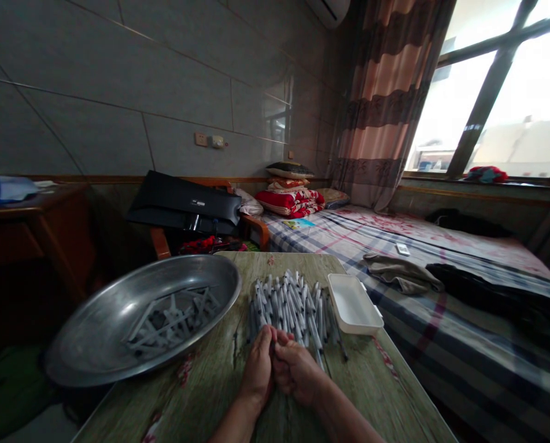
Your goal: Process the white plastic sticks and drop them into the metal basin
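Note:
A heap of slim pens with whitish barrels and dark ends lies on the wooden-patterned table. Just in front of the heap my left hand and my right hand meet, fingers closed against each other. Whatever they pinch between them is hidden by the fingers. To the left, a large metal basin holds several pale, thin plastic pieces. Right of the heap sits a white plastic box with no lid on it.
A bed with a plaid sheet borders the table's right side, with clothes on it. Behind the table, a black monitor leans on a wooden chair. A wooden desk stands at the left.

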Demonstrator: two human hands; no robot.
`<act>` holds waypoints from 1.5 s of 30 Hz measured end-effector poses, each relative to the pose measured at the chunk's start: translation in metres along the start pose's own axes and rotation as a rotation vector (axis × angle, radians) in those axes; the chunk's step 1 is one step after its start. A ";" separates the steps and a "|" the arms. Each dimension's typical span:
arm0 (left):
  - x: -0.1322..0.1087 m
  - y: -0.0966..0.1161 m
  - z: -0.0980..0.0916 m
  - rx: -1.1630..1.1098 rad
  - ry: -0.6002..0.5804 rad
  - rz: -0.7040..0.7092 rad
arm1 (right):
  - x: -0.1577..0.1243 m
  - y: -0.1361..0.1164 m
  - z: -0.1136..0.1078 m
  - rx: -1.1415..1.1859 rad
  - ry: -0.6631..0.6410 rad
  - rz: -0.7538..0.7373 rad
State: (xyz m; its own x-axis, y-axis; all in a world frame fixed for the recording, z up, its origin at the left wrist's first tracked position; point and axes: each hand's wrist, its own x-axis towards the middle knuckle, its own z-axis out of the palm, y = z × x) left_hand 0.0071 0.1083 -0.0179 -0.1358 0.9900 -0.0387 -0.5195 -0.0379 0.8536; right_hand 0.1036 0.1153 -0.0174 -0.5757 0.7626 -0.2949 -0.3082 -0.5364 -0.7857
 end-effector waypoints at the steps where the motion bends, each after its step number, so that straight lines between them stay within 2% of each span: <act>1: 0.000 0.000 0.000 0.014 0.007 0.001 | 0.000 -0.001 0.000 -0.006 0.001 0.007; 9: 0.002 0.001 -0.004 0.149 0.045 0.052 | -0.004 -0.004 0.006 -0.053 0.028 0.014; 14: 0.000 0.010 0.000 0.120 -0.058 0.063 | -0.001 0.001 0.002 -0.024 0.057 0.055; 22: 0.002 0.010 -0.003 0.194 -0.040 0.107 | -0.007 -0.004 0.004 -0.025 -0.042 0.058; 30: -0.002 0.013 0.005 0.037 0.021 -0.016 | -0.006 -0.001 0.005 -0.052 -0.020 0.052; 38: -0.004 0.019 0.004 0.201 -0.025 0.056 | -0.009 -0.002 0.011 -0.162 -0.002 -0.013; 43: -0.002 0.017 0.005 0.143 -0.002 0.045 | -0.003 0.001 0.004 -0.076 0.009 0.131; 45: -0.002 0.017 0.006 0.163 0.026 0.066 | -0.001 0.002 0.003 -0.046 0.048 0.116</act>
State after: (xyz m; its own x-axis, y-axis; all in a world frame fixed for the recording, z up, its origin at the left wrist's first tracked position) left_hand 0.0041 0.1069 -0.0004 -0.1879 0.9822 0.0085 -0.3657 -0.0780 0.9275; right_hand 0.1014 0.1122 -0.0167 -0.5679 0.7138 -0.4098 -0.2058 -0.6052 -0.7690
